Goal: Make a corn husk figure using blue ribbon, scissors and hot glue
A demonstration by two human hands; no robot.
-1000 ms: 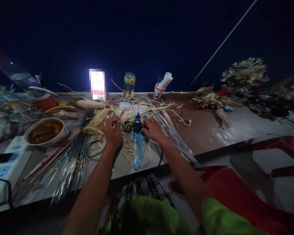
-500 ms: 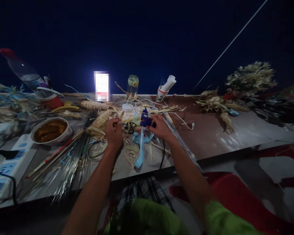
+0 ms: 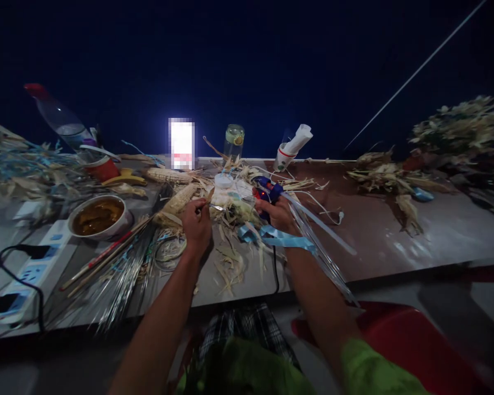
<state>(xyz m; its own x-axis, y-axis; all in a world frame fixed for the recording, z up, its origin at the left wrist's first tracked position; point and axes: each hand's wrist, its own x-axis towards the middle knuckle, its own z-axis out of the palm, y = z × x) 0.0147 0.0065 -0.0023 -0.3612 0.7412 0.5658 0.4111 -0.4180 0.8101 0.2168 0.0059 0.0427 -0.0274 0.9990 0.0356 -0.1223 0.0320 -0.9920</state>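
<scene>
My left hand (image 3: pixel 196 225) is closed in a pinch on a small piece of dried corn husk (image 3: pixel 209 195), its tip pointing up. A thin, pale, shiny strip (image 3: pixel 218 207) extends right from those fingers; its kind is unclear. My right hand (image 3: pixel 280 215) is wrapped round a blue hot glue gun (image 3: pixel 267 188) showing a small red light. From the gun's rear a long translucent glue stick (image 3: pixel 323 224) slants down to the right. Light-blue ribbon (image 3: pixel 286 240) hangs below the gun across my right wrist. Husk scraps (image 3: pixel 230 263) lie between my hands.
Corn cobs (image 3: pixel 168 175), a bowl of brown liquid (image 3: pixel 125 224), a power strip (image 3: pixel 51 269) and a wire bundle (image 3: pixel 125 291) are on the left. Behind stand a glass jar (image 3: pixel 234 144) and a paper cup (image 3: pixel 284 159). Clear rods (image 3: pixel 319 263) lie under my right forearm.
My right hand has turned the glue gun, so its stick swung from pointing toward me to pointing right. The view has shifted left. My left hand still pinches the husk piece.
</scene>
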